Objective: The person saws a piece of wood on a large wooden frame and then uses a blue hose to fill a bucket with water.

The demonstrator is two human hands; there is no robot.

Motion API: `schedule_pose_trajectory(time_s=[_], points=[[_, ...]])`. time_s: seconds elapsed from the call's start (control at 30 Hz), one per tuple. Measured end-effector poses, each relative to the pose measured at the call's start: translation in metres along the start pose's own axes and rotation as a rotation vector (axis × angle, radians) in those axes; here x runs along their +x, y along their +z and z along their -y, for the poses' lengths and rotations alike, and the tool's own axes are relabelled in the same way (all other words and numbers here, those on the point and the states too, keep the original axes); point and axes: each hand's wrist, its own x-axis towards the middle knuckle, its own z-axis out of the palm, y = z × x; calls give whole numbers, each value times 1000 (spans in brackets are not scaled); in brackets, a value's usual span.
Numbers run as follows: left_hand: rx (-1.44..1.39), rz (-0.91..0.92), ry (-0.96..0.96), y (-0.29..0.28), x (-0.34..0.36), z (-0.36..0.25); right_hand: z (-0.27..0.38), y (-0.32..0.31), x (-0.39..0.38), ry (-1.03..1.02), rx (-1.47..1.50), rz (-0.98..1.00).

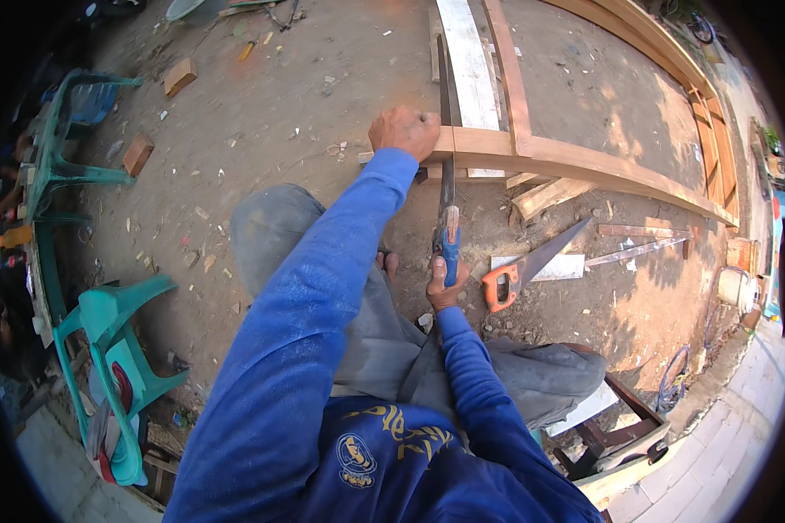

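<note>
My right hand [447,281] is wrapped round the blue and wooden handle of a handsaw [447,187]. Its long blade points away from me and crosses a reddish-brown wooden beam [584,157] close to the beam's left end. Left of the blade, my left hand [406,132] is closed over that end, its knuckles up. The beam belongs to a frame, with a crosspiece [508,70] joined to it at a right angle. How deep the blade sits in the wood I cannot tell.
A second handsaw with an orange handle [500,288] lies to the right, near a metal straightedge [637,252]. A whitish board [469,65] and wood offcuts [549,196] lie under the frame. Green plastic chairs [118,322] stand at the left; two blocks [138,154] rest on the dirt.
</note>
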Motion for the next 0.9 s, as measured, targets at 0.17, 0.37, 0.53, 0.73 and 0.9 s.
schedule_pose_trajectory(time_s=[0.17, 0.37, 0.53, 0.73, 0.9], points=[[19, -8, -21, -5, 2, 10, 133, -53, 36, 440, 79, 182], [-35, 18, 4, -13, -3, 5, 228, -153, -69, 467, -123, 241], [-30, 18, -31, -4, -10, 10, 123, -49, 35, 395, 68, 91], [-10, 22, -23, -7, 0, 16, 44, -17, 23, 169, 96, 83], [-1, -19, -1, 1, 4, 5, 28, -11, 12, 5, 28, 14]])
